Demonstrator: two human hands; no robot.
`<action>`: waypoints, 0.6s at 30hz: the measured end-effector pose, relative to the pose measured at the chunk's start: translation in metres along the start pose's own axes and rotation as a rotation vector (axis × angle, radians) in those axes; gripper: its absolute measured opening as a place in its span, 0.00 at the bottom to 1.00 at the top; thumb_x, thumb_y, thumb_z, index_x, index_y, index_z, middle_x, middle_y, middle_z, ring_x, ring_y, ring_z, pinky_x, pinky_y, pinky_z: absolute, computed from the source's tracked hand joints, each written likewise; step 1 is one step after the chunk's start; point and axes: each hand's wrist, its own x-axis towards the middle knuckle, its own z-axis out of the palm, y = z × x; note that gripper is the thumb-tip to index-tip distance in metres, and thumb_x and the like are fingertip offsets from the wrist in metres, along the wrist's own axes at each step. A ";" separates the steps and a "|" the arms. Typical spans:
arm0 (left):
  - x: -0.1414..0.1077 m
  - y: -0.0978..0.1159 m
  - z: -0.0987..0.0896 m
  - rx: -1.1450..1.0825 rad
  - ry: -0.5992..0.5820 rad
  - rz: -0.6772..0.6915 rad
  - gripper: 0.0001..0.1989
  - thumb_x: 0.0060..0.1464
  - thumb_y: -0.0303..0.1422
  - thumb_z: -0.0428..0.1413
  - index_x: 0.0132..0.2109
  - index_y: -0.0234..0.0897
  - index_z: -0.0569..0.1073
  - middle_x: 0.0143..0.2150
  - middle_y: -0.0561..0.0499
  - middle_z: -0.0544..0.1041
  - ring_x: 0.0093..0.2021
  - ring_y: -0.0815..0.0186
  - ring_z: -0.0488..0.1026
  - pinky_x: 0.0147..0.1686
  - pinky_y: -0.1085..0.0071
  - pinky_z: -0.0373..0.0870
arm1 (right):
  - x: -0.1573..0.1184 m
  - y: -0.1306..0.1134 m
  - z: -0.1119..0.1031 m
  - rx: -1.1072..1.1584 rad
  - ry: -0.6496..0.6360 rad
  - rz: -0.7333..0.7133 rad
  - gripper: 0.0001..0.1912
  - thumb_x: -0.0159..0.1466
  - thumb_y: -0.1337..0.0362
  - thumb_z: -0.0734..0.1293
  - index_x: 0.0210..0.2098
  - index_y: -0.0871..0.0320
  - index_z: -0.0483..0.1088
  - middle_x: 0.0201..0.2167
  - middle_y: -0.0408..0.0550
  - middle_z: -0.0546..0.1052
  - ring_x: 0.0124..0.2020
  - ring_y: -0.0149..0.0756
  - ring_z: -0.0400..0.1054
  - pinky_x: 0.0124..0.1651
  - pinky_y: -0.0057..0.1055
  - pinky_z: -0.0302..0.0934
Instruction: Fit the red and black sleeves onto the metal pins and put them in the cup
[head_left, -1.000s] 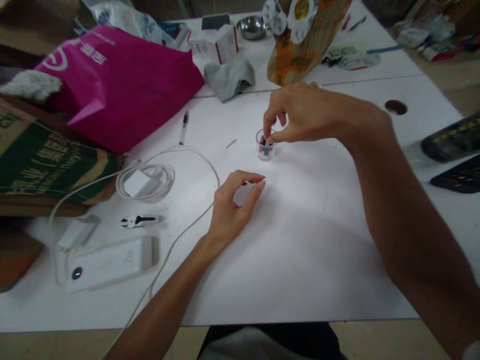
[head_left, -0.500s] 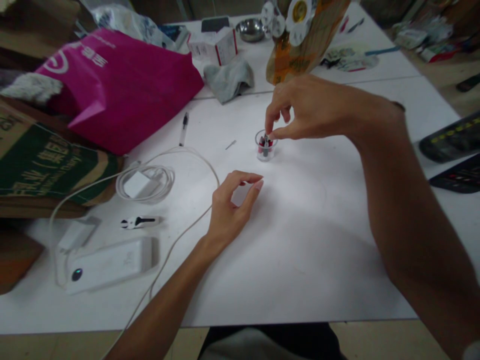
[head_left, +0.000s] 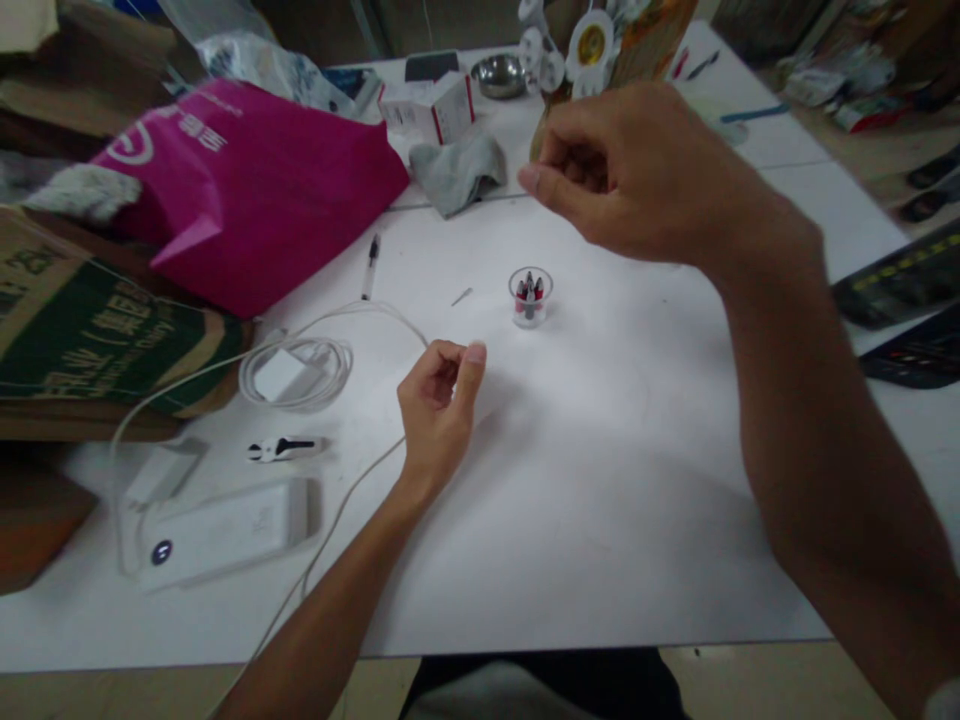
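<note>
A small clear cup (head_left: pixel 531 316) stands on the white table with several slim red-and-black pieces (head_left: pixel 529 288) upright inside, their pointed dark tips up. Above and to the right of it, clear of the rim, hangs my right hand (head_left: pixel 630 175), its fingers curled in and the thumb laid towards them. No object shows in that hand. Nearer to me and left of the cup is my left hand (head_left: pixel 439 415), loosely closed with thumb beside the bent fingers; I see nothing in it. A tiny thin grey piece (head_left: pixel 462 296) lies left of the cup.
At left are a pen (head_left: pixel 370 266), coiled white cable with a charger (head_left: pixel 289 375), small cutters (head_left: pixel 285 449) and a white power bank (head_left: pixel 225 535). Behind stand a magenta bag (head_left: pixel 262 180), a grey cloth (head_left: pixel 459 172) and a metal bowl (head_left: pixel 501 78). A dark bottle (head_left: pixel 900 275) is at right.
My right hand has lifted away from the cup, up and right, its fingers off the pieces inside. My left hand has drawn back leftward, its fingers now curled in more.
</note>
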 end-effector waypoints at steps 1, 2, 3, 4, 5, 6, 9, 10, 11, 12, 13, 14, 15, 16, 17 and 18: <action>0.001 0.000 0.000 -0.034 0.016 -0.017 0.29 0.68 0.59 0.69 0.34 0.39 0.74 0.28 0.56 0.69 0.30 0.69 0.65 0.33 0.70 0.65 | 0.001 0.000 0.002 0.018 0.052 -0.008 0.21 0.74 0.64 0.74 0.27 0.49 0.64 0.25 0.41 0.70 0.29 0.40 0.61 0.43 0.42 0.58; 0.002 0.001 0.000 -0.069 0.029 -0.036 0.31 0.67 0.59 0.70 0.32 0.40 0.71 0.27 0.56 0.67 0.29 0.69 0.63 0.31 0.70 0.63 | 0.001 0.000 0.003 0.033 0.088 -0.023 0.25 0.74 0.65 0.74 0.25 0.49 0.61 0.23 0.39 0.66 0.28 0.39 0.58 0.43 0.41 0.58; 0.003 0.001 0.000 -0.103 0.040 -0.055 0.32 0.66 0.59 0.71 0.31 0.40 0.69 0.26 0.57 0.65 0.28 0.69 0.61 0.30 0.70 0.62 | 0.002 0.000 0.004 0.045 0.107 -0.043 0.27 0.74 0.66 0.74 0.24 0.50 0.58 0.22 0.38 0.61 0.27 0.38 0.55 0.44 0.41 0.58; 0.004 0.001 0.000 -0.137 0.048 -0.075 0.33 0.65 0.59 0.72 0.30 0.40 0.67 0.26 0.58 0.62 0.28 0.70 0.60 0.30 0.70 0.62 | 0.002 0.000 0.004 0.050 0.129 -0.060 0.30 0.75 0.65 0.74 0.23 0.50 0.55 0.21 0.38 0.58 0.27 0.37 0.53 0.44 0.41 0.58; 0.005 0.002 0.000 -0.173 0.051 -0.096 0.35 0.64 0.59 0.72 0.29 0.41 0.64 0.25 0.59 0.60 0.27 0.70 0.58 0.29 0.70 0.61 | 0.001 0.000 0.003 0.051 0.156 -0.076 0.33 0.75 0.64 0.75 0.22 0.50 0.52 0.21 0.37 0.55 0.27 0.36 0.52 0.44 0.40 0.58; 0.006 0.003 0.000 -0.214 0.047 -0.118 0.36 0.63 0.59 0.73 0.28 0.41 0.62 0.25 0.60 0.57 0.26 0.71 0.55 0.27 0.71 0.59 | 0.001 0.000 0.002 0.050 0.178 -0.089 0.35 0.75 0.63 0.75 0.22 0.50 0.49 0.20 0.37 0.52 0.27 0.35 0.50 0.43 0.40 0.58; 0.008 0.007 0.000 -0.328 0.037 -0.170 0.42 0.61 0.57 0.76 0.26 0.41 0.53 0.25 0.62 0.48 0.23 0.74 0.46 0.24 0.72 0.51 | -0.002 0.000 -0.003 0.054 0.242 -0.102 0.40 0.78 0.57 0.73 0.21 0.51 0.42 0.20 0.37 0.47 0.25 0.32 0.42 0.38 0.38 0.56; 0.009 0.008 0.000 -0.350 0.039 -0.184 0.44 0.60 0.57 0.76 0.25 0.41 0.51 0.24 0.63 0.46 0.23 0.75 0.44 0.23 0.71 0.48 | -0.003 0.000 -0.004 0.062 0.258 -0.096 0.40 0.79 0.55 0.71 0.21 0.52 0.42 0.20 0.37 0.46 0.25 0.31 0.40 0.35 0.38 0.52; 0.009 0.009 0.000 -0.363 0.041 -0.200 0.46 0.60 0.58 0.75 0.25 0.41 0.49 0.23 0.63 0.45 0.22 0.76 0.42 0.22 0.71 0.46 | -0.004 0.000 -0.006 0.074 0.273 -0.088 0.41 0.81 0.53 0.69 0.21 0.53 0.41 0.20 0.38 0.45 0.25 0.30 0.39 0.34 0.37 0.49; 0.010 0.010 -0.001 -0.368 0.042 -0.217 0.47 0.60 0.59 0.75 0.24 0.42 0.48 0.22 0.63 0.44 0.21 0.77 0.41 0.22 0.71 0.44 | -0.004 0.000 -0.007 0.090 0.290 -0.081 0.42 0.81 0.50 0.68 0.20 0.53 0.41 0.20 0.38 0.44 0.24 0.30 0.39 0.33 0.37 0.45; 0.010 0.011 -0.001 -0.370 0.040 -0.234 0.47 0.60 0.61 0.74 0.23 0.42 0.47 0.22 0.63 0.43 0.21 0.77 0.40 0.21 0.71 0.43 | -0.005 0.000 -0.008 0.115 0.316 -0.077 0.43 0.82 0.46 0.68 0.20 0.53 0.41 0.20 0.38 0.44 0.24 0.29 0.39 0.32 0.38 0.42; 0.011 0.012 -0.002 -0.375 0.037 -0.250 0.48 0.60 0.63 0.73 0.23 0.42 0.46 0.21 0.64 0.43 0.20 0.77 0.40 0.20 0.71 0.43 | -0.005 0.000 -0.009 0.147 0.343 -0.072 0.45 0.81 0.43 0.68 0.19 0.53 0.41 0.19 0.38 0.44 0.23 0.29 0.39 0.32 0.39 0.41; 0.012 0.012 -0.003 -0.381 0.034 -0.264 0.49 0.59 0.64 0.73 0.23 0.42 0.46 0.20 0.64 0.43 0.20 0.77 0.40 0.20 0.72 0.43 | -0.005 0.001 -0.008 0.188 0.370 -0.069 0.46 0.81 0.39 0.69 0.19 0.53 0.41 0.19 0.38 0.45 0.23 0.29 0.40 0.31 0.40 0.40; 0.013 0.012 -0.004 -0.389 0.034 -0.273 0.49 0.59 0.65 0.73 0.23 0.42 0.46 0.20 0.64 0.43 0.19 0.77 0.40 0.19 0.72 0.43 | -0.006 0.002 -0.007 0.243 0.398 -0.059 0.46 0.79 0.37 0.70 0.18 0.52 0.42 0.17 0.38 0.46 0.22 0.29 0.40 0.30 0.40 0.40; 0.015 0.011 -0.006 -0.400 0.037 -0.279 0.49 0.58 0.65 0.73 0.23 0.43 0.46 0.20 0.64 0.43 0.19 0.77 0.40 0.19 0.72 0.44 | -0.008 0.004 -0.004 0.310 0.424 -0.039 0.47 0.78 0.35 0.71 0.17 0.51 0.43 0.17 0.38 0.47 0.22 0.29 0.40 0.29 0.41 0.41; 0.016 0.011 -0.007 -0.408 0.039 -0.283 0.49 0.58 0.66 0.73 0.23 0.43 0.46 0.19 0.64 0.43 0.18 0.77 0.40 0.19 0.72 0.44 | -0.010 0.007 0.000 0.389 0.439 -0.014 0.46 0.77 0.34 0.71 0.16 0.51 0.46 0.16 0.38 0.48 0.21 0.29 0.41 0.27 0.40 0.40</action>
